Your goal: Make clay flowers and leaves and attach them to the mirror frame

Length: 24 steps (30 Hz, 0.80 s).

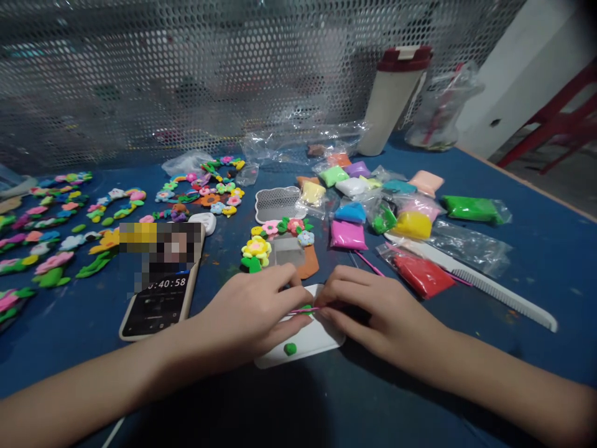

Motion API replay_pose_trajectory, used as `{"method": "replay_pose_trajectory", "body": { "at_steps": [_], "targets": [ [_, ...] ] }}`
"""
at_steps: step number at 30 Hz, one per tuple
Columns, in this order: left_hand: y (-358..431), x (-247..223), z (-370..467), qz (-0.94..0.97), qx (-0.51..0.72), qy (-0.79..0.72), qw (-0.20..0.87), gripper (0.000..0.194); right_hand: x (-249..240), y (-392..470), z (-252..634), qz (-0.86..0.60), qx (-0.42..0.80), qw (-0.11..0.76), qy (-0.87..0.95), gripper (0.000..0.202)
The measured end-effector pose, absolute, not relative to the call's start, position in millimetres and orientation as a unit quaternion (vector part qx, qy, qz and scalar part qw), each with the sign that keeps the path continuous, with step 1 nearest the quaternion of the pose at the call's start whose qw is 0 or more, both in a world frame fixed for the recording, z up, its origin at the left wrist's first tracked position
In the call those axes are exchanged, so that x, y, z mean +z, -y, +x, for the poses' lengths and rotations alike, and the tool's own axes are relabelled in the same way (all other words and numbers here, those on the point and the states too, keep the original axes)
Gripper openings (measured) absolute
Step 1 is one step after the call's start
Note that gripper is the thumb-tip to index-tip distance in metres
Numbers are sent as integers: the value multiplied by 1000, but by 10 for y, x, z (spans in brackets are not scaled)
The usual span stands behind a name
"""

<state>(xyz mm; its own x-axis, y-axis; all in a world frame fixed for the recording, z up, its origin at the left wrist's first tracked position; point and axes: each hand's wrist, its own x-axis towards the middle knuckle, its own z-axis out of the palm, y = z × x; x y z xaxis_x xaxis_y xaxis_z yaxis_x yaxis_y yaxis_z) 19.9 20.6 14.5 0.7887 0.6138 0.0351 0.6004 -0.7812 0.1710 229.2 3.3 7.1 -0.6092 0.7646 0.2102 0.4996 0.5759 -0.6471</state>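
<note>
A thin pink stick (315,309) lies level between my two hands, over a white board (321,341). My left hand (256,305) pinches its left part, thumb and fingers closed around it. The right end is gripped by the fingertips of my right hand (375,302). A small bit of green clay (305,307) shows at the stick near my left fingertips; whether it sticks to the tool I cannot tell. On the board, below my hands, sits a little green clay ball (290,349). Just beyond is a mirror frame (308,264) decorated with clay flowers.
A phone (161,302) lies left of my left forearm. Bagged coloured clay, including a red pack (423,275), and a white comb (508,297) lie to the right. Flower-covered clay pieces (56,261) spread at far left. A tumbler (392,102) stands by the perforated metal panel (280,74).
</note>
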Motion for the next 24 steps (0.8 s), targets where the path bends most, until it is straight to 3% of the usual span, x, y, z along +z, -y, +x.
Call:
{"method": "replay_pose_trajectory", "body": {
  "at_steps": [9,14,21,24],
  "targets": [
    [-201,192,161,929,101,-339,106,24,76,-39,2308,-378,279,261,844,12],
    [-240,221,127,903,167,-371,136,20,110,-41,2311,-407,310,317,799,12],
    [-265,268,185,866,202,-389,240,15,138,-30,2339,-447,376,402,705,8],
    [-268,284,189,828,206,-422,307,17,130,-21,2352,-390,446,446,671,16]
  ]
}}
